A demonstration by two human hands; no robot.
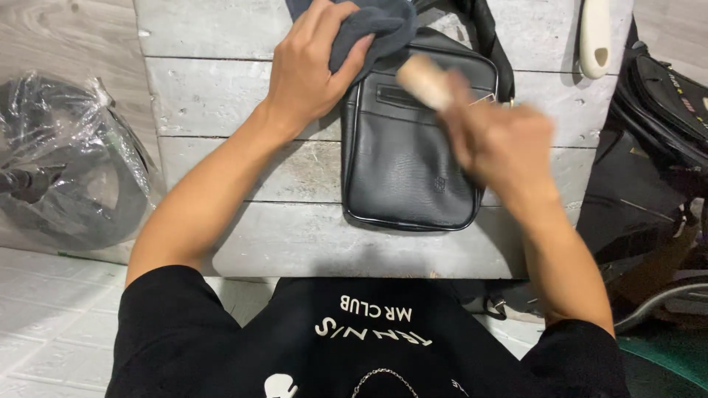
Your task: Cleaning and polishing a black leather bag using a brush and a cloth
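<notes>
- Roughly centred on a whitewashed plank table [221, 96], a black leather bag [409, 162] lies flat, its bottom edge near the table's near edge and its strap [490, 44] running off toward the far side
- Bare planks stay open to the left of the bag under the left forearm; on the right the bare strip is narrow, and a white handle [594, 37] lies near the far right corner
- Off the table's left edge sits a dark object wrapped in clear plastic [66, 162]; off the right edge lie black bags [656, 125], close against the table
- Left hand [306, 70] is closed around a dark grey cloth [372, 29], bunched in the fingers and pressed at the bag's top left corner, touching it
- Right hand [501, 140] is blurred; it grips a pale wooden handle [424, 79], seemingly a brush, which points up and left over the bag's upper pocket; how tight the fingers close cannot be told exactly
- Both forearms reach forward from the body, left wrist bent inward over the bag's top, right hand hovering over the bag's right side
</notes>
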